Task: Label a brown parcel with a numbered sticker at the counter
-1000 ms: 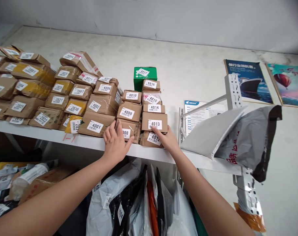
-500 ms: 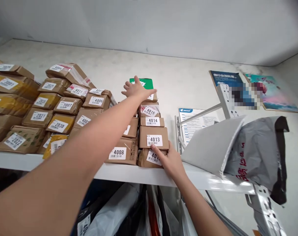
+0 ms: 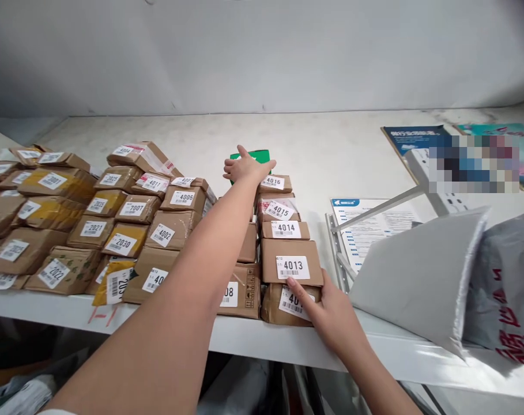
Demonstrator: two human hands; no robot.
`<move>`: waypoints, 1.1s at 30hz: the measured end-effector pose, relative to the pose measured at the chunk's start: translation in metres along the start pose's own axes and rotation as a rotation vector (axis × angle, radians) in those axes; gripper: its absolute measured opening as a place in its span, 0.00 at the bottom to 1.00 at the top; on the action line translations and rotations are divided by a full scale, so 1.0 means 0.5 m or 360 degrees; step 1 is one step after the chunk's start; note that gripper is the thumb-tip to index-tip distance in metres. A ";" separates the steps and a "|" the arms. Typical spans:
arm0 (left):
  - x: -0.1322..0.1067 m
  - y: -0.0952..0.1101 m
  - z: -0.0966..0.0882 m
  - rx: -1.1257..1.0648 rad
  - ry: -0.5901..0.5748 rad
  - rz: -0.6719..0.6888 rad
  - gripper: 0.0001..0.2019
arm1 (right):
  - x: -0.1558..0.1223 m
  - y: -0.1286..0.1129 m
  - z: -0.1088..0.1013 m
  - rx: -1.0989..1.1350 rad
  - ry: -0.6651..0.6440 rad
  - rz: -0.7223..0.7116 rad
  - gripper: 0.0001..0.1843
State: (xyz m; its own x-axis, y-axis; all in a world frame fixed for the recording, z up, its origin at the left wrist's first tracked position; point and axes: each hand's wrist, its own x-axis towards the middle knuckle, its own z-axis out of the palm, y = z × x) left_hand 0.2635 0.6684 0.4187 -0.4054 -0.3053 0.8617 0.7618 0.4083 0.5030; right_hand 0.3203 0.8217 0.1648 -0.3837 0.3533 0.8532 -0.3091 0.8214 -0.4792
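Note:
At the top of the right-hand stack, my left hand (image 3: 248, 167) spans a small green box (image 3: 262, 155), with the thumb by its right edge and fingers around its left. The hand covers most of the box's front. Lower down, my right hand (image 3: 337, 308) grips the stack's right side. Its thumb lies on the front, where the cardboard box labelled 4013 (image 3: 268, 259) meets the box under it (image 3: 272, 302); the other fingers are hidden behind. Boxes labelled 4014 (image 3: 266, 230), 4015 (image 3: 266, 210) and 4016 (image 3: 285, 183) sit above 4013.
Several more stacks of labelled parcels (image 3: 132, 207) line the white shelf (image 3: 262, 340) to the left, partly behind my left arm. A white foam mailer (image 3: 408, 282) and a grey plastic bag (image 3: 499, 282) lie right of my right hand. A metal bracket (image 3: 378, 207) and printed sheet (image 3: 361, 230) stand behind.
The view has moved closer to the shelf and shifted. The green box and my left hand have moved left relative to the stack, uncovering the 4016 label. My right hand stays at the lower boxes.

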 end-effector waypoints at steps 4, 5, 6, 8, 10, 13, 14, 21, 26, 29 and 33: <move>0.045 -0.047 -0.060 0.0075 0.0234 0.0135 0.55 | 0.001 -0.003 -0.002 -0.0097 0.0002 0.0018 0.38; 0.060 -0.063 -0.079 0.0108 0.0278 0.0158 0.55 | 0.001 -0.004 -0.002 -0.0123 -0.0001 0.0019 0.38; 0.074 -0.081 -0.099 0.0139 0.0307 0.0176 0.56 | 0.000 -0.004 -0.003 -0.0147 -0.0002 0.0023 0.39; 0.098 -0.125 -0.139 0.0177 0.0315 0.0187 0.55 | -0.001 -0.004 -0.004 -0.0181 0.0009 0.0036 0.41; 0.112 -0.178 -0.171 0.0192 0.0273 0.0193 0.55 | 0.000 -0.002 -0.005 -0.0192 0.0014 0.0058 0.44; 0.118 -0.254 -0.193 0.0311 0.0180 0.0304 0.55 | 0.005 -0.001 -0.004 -0.0222 0.0008 0.0085 0.45; 0.118 -0.273 -0.194 0.0364 0.0167 0.0353 0.56 | 0.006 -0.001 -0.003 -0.0232 0.0011 0.0095 0.46; 0.134 -0.284 -0.182 0.0400 0.0144 0.0306 0.57 | 0.009 -0.007 0.000 -0.0249 0.0080 0.0161 0.48; 0.141 -0.275 -0.179 0.0522 -0.0065 0.0211 0.57 | 0.004 -0.002 -0.005 -0.0248 0.0080 0.0121 0.47; 0.139 -0.278 -0.177 0.0502 -0.0038 0.0182 0.56 | 0.004 0.000 -0.006 -0.0261 0.0069 0.0066 0.44; 0.140 -0.275 -0.177 0.0469 -0.0057 0.0133 0.56 | 0.006 0.002 -0.004 -0.0262 0.0080 0.0086 0.45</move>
State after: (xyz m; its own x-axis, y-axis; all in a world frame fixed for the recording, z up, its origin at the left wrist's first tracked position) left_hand 0.1751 0.5150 0.4038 -0.3689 -0.2319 0.9001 0.6159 0.6643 0.4235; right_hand 0.3208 0.8247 0.1670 -0.3508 0.4175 0.8382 -0.1412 0.8613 -0.4881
